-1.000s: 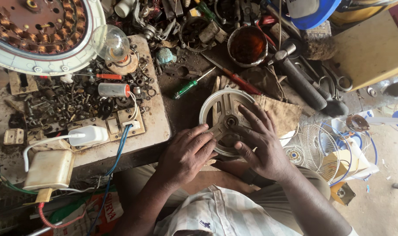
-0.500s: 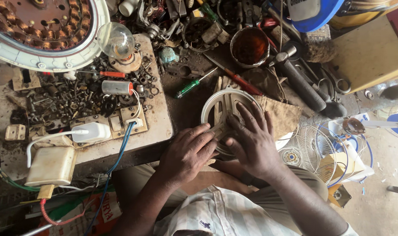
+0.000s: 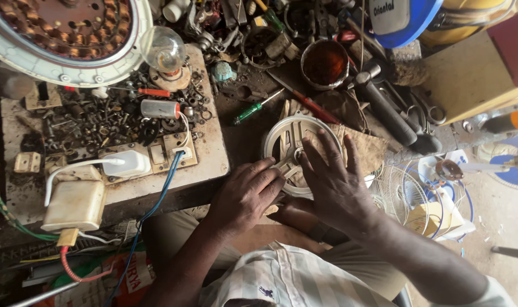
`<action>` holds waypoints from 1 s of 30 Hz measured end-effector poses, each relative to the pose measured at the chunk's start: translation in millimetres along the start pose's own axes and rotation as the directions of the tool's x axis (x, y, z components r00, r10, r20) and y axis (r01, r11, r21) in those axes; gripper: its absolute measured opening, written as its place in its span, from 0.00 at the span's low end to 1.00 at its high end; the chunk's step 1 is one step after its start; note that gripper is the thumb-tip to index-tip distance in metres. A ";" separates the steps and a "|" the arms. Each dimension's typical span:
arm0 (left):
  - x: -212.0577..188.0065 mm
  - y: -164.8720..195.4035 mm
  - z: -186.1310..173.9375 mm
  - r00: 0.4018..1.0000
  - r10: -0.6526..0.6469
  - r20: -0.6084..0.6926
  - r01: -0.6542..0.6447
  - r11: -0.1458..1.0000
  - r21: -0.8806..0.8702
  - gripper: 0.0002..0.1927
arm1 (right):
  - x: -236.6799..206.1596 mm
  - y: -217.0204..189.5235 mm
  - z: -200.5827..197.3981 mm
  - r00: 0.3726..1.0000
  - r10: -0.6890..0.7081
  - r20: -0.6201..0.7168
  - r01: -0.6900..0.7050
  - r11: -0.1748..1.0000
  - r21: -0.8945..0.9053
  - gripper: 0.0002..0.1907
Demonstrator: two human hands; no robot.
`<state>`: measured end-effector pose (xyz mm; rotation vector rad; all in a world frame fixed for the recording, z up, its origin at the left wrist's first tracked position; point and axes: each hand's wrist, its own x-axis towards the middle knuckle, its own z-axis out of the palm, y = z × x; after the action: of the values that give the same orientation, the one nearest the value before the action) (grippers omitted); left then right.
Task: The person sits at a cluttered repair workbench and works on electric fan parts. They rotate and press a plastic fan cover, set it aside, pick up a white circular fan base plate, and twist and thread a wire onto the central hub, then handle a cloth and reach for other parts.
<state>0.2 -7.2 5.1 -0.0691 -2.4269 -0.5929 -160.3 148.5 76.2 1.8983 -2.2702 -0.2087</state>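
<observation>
Both hands rest flat on the round metal fan cover (image 3: 290,149) at the table's front edge, left hand (image 3: 248,196) and right hand (image 3: 333,185) open, so I'd press evenly, no tilting.

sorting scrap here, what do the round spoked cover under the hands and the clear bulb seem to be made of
Round spoked cover: probably cast metal, dull pale grey with grime on rim and spokes. Clear bulb: glass by its see-through, glinting globe, on a brownish base.

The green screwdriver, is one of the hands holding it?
No, the green screwdriver lies apart; both hands rest on the round metal cover.
</observation>
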 end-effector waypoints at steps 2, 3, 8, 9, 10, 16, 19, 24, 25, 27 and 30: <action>-0.5 -0.2 0.3 1.000 0.012 -0.011 -0.012 1.000 -0.006 0.14 | 0.3 14.5 -2.9 0.999 -0.032 0.023 0.030 0.998 0.060 0.47; -0.4 -0.6 0.7 1.000 0.018 -0.017 -0.019 1.000 -0.012 0.15 | -1.0 22.2 -3.4 0.998 -0.047 0.036 0.044 0.995 0.090 0.45; -0.8 -1.9 2.2 1.000 0.016 -0.025 -0.016 1.000 -0.010 0.16 | -11.4 45.2 8.6 0.995 -0.078 -0.062 0.094 0.944 0.317 0.40; -1.0 -1.6 2.1 0.999 0.019 -0.026 -0.020 1.000 -0.020 0.16 | -11.9 46.5 12.8 0.993 -0.092 -0.074 0.113 0.922 0.370 0.40; -0.9 -1.2 1.9 0.999 0.021 -0.028 -0.021 1.000 -0.018 0.16 | -11.5 47.8 16.5 0.991 -0.112 -0.074 0.131 0.925 0.356 0.41; 0.5 0.1 -1.8 1.000 0.005 -0.019 -0.005 1.000 0.000 0.16 | -3.2 49.7 28.0 0.987 -0.145 -0.075 0.162 0.933 0.321 0.45; 1.5 -0.4 -1.8 1.000 0.006 -0.016 -0.006 1.000 0.008 0.16 | -4.8 50.9 26.1 0.988 -0.129 -0.083 0.150 0.929 0.339 0.43; 1.8 -0.1 -0.8 1.000 -0.006 0.010 0.006 1.000 0.002 0.16 | -6.8 55.2 21.2 0.987 -0.120 -0.107 0.151 0.921 0.360 0.40; 2.1 0.1 -0.7 1.000 -0.005 0.010 0.005 1.000 -0.007 0.16 | -5.4 55.2 21.4 0.985 -0.125 -0.117 0.158 0.923 0.351 0.41; 2.7 0.1 -1.3 1.000 -0.008 0.013 0.009 1.000 -0.024 0.17 | -1.5 53.8 22.8 0.981 -0.137 -0.135 0.175 0.925 0.337 0.44; 3.9 0.1 -2.2 1.000 -0.006 0.008 0.006 1.000 -0.009 0.17 | 3.4 53.6 25.9 0.983 -0.146 -0.110 0.174 0.936 0.306 0.43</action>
<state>-1.7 -8.5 9.0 -0.0675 -2.4326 -0.6076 -218.0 154.6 62.9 2.2008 -2.1989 0.2262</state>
